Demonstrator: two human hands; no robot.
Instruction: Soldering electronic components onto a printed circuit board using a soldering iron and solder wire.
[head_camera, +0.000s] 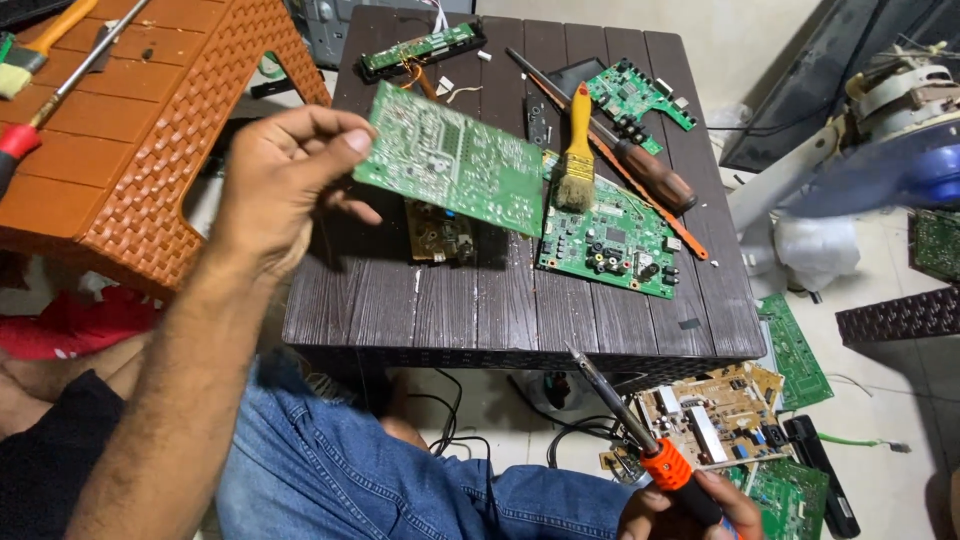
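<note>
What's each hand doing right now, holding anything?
Left hand: closed on the green circuit board, held above the table.
Right hand: gripping the soldering iron.

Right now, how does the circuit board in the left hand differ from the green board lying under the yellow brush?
The held circuit board is raised and tilted in the left hand, solder side showing; the green board on the table lies flat, parts side up. The held board carries nothing; the table board has the yellow brush resting on it. Both are green and roughly rectangular.

Green circuit board (450, 160); orange-handled soldering iron (640, 440); dark woodgrain table (450, 300).
</note>
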